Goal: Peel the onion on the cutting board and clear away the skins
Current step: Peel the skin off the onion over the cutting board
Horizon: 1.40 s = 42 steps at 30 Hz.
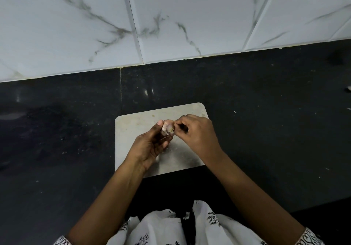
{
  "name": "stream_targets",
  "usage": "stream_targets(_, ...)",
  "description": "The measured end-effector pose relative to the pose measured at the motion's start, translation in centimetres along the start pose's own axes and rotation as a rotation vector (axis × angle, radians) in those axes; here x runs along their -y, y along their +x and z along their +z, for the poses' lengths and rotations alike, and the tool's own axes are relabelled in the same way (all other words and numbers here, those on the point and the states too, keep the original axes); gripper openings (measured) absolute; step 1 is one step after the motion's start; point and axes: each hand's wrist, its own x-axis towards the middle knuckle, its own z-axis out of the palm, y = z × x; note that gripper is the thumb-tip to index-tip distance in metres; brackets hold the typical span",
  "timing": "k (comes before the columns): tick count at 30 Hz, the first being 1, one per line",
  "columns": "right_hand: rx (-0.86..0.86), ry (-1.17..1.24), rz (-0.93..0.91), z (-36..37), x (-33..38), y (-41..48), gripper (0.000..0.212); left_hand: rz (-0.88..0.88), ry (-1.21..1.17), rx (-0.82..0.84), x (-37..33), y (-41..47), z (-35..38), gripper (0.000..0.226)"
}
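1. Head view: your left hand (150,144) is closed around the onion (168,129), held above the cutting board (133,128)
2. Your right hand (195,130) pinches skin at its end; peeling is in hand
3. Next, judged: pull gently, drop skins aside

One onion (167,128); one cutting board (136,128); two hands (150,146)

No legible text, label or number anywhere — only a leafy garment print (no letters).
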Motion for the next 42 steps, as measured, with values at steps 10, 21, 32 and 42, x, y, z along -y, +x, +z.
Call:
stream_targets(10, 0.205, 0.794, 0.543, -1.1, -0.8, 1.4, 0.012, -0.151, -0.128, 0.089, -0.3, -0.4, 0.0, 0.042)
stream_targets(21, 0.445, 0.398, 0.053, -2.2, -0.7, 1.4, 0.040, -0.138, 0.033, 0.026, -1.5, -0.3, 0.0, 0.045)
stream_targets(32, 0.373, 0.304, -0.044, -1.9, -0.8, 1.0, 0.020, -0.020, 0.333, 0.023, -2.5, -1.1, 0.1, 0.048)
stream_targets(42, 0.358, 0.289, -0.061, -1.8, -0.6, 1.1, 0.031, -0.007, 0.358, 0.047, -3.3, -1.6, 0.3, 0.046)
